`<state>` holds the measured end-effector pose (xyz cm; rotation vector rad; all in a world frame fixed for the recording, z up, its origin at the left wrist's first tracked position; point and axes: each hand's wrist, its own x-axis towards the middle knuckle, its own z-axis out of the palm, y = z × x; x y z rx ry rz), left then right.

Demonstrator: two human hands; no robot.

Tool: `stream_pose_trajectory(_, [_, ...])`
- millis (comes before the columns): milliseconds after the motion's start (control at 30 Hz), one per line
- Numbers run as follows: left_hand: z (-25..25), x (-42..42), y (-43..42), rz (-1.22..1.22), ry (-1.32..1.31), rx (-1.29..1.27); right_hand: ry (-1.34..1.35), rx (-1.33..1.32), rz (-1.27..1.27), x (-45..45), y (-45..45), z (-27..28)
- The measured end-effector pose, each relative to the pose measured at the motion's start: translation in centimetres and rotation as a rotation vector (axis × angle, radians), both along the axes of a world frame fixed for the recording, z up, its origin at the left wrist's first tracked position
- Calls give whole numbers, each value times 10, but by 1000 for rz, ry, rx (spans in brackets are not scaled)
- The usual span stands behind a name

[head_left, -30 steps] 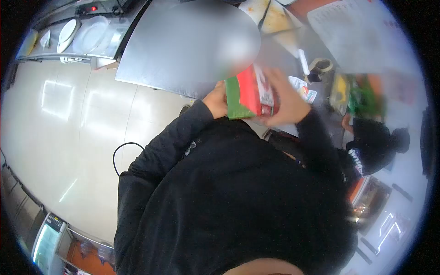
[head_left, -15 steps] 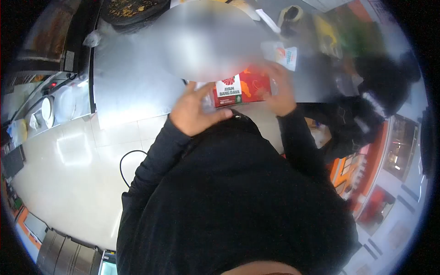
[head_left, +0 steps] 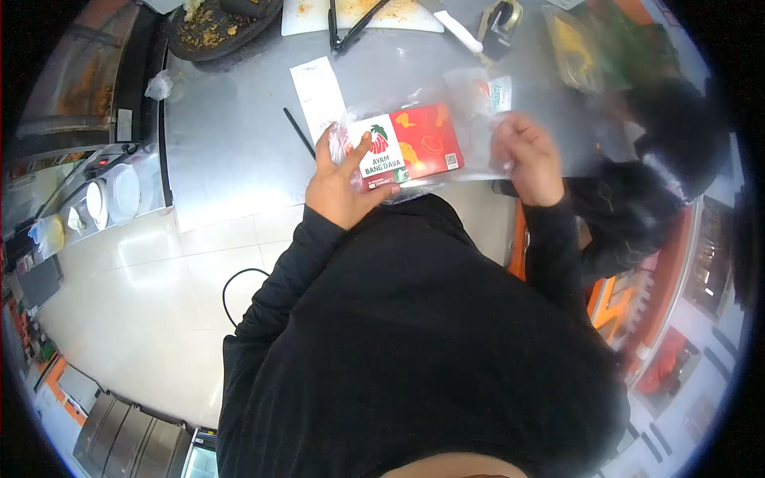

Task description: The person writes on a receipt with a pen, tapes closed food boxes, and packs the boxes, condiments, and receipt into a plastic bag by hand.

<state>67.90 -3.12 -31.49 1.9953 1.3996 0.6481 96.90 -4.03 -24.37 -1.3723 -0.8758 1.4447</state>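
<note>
A red and white food box (head_left: 428,143) printed "AYAM BANG DAVA" lies at the counter's front edge, inside a clear plastic bag (head_left: 476,163). My left hand (head_left: 341,182) rests over the box's left end, thumb along the near side and fingers spread on the bag and box top. Right of the box, my right hand (head_left: 530,159) has its fingers curled together at the bag's loose end, slightly blurred. A small white printed packet (head_left: 500,94) lies just beyond that hand. Behind my left hand are a paper receipt (head_left: 316,89) and a thin black stick (head_left: 299,131).
At the back are a dark round board (head_left: 219,36) with crumbs, a white cutting board (head_left: 382,17) with black tongs (head_left: 355,32), a white-handled knife (head_left: 458,30) and a tape dispenser (head_left: 500,28). A person in dark clothes (head_left: 637,203) is close on the right.
My right hand has moved away from the box to the right, where the bag now stretches. My left hand stays at the box's left end. The blur over the counter is gone.
</note>
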Motion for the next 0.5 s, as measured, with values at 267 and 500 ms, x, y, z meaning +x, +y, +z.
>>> stream_pose_trajectory(267, [27,-22,2,-105,-363,-402,199,-48,93,-5,5,2])
stream_pose_trajectory(500, [-74,-63,98,517,-151,211,72,9,16,9,10,1])
